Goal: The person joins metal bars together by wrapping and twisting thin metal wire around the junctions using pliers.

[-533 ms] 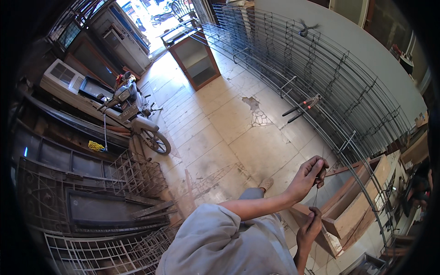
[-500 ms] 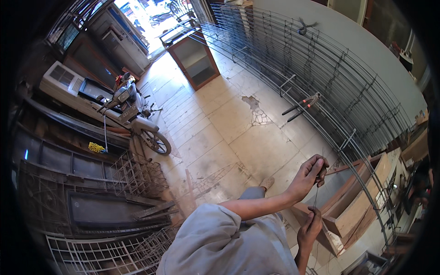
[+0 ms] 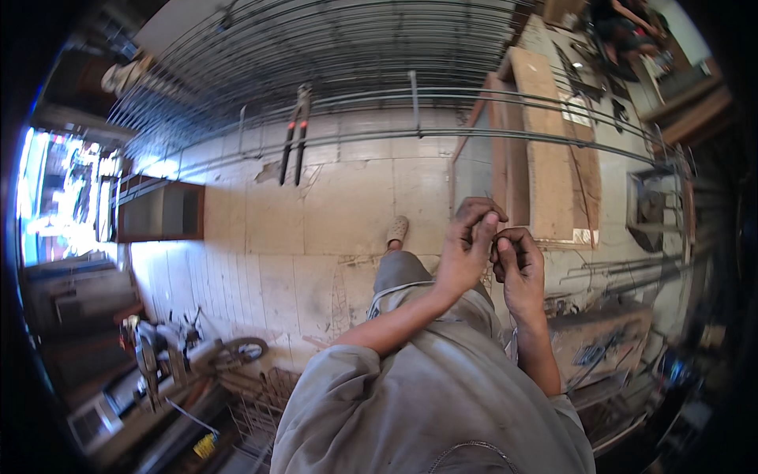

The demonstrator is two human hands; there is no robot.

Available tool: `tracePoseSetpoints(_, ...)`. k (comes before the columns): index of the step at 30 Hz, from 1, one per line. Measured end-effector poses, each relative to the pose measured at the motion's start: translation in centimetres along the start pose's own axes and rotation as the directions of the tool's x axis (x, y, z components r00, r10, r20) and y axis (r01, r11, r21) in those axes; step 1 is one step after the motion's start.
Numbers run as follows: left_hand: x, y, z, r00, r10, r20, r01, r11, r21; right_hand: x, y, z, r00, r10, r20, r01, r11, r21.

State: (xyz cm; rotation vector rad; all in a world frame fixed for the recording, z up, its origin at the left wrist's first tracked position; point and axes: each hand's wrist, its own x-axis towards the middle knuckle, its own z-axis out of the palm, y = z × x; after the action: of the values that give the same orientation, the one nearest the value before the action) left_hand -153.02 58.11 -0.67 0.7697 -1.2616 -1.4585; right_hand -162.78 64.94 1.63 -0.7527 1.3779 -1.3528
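Note:
My left hand [image 3: 471,241] is raised in front of my body, its thumb and fingers pinched together. Right beside it, slightly lower and to the right, my right hand [image 3: 517,276] is also closed in a pinch, the fingertips of both nearly meeting. A thin wire runs between them in the earlier view; now the fingers mostly hide it. Beyond the hands, long steel rods [image 3: 355,143] joined by square stirrups [image 3: 414,103] stretch across the view. Long-handled pincers [image 3: 296,142] with dark handles and red-orange bands rest on these rods.
Just past my hands stands a wooden drawer-like frame [image 3: 553,158] under the rods. A glass-fronted cabinet [image 3: 162,209] is at the left, a motorcycle [image 3: 178,351] lower left. Another person [image 3: 624,31] sits at the far upper right. My shoe [image 3: 397,230] is on the tiled floor [image 3: 332,213].
My view has swung to the right, so the rods now lie across it. My right hand has come up close to my left; before, they were apart with thin wire between them.

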Motion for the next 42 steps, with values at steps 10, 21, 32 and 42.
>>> tracePoseSetpoints(10,7.8,1.7,-7.2,0.925,-0.111,0.364,0.018,0.968,0.249,5.5,0.2,4.4,0.970,-0.155,-0.189,0.128,0.980,-0.150)
tracePoseSetpoints(21,19.9,0.0,-16.7,0.733,-0.513,0.447,-0.173,0.494,0.852,5.5,6.6,7.6,0.843,-0.135,-0.521,-0.048,0.945,-0.323)
tracePoseSetpoints(32,22.7,-0.4,-16.2,0.584,-0.559,0.589,-0.181,0.617,0.766,4.2,6.8,6.5,0.845,-0.075,-0.530,-0.114,0.942,-0.314)
tracePoseSetpoints(42,22.7,-0.3,-16.1,0.569,-0.636,0.522,-0.003,0.633,0.775,4.2,4.9,4.6,0.904,-0.065,-0.422,-0.079,0.946,-0.315)
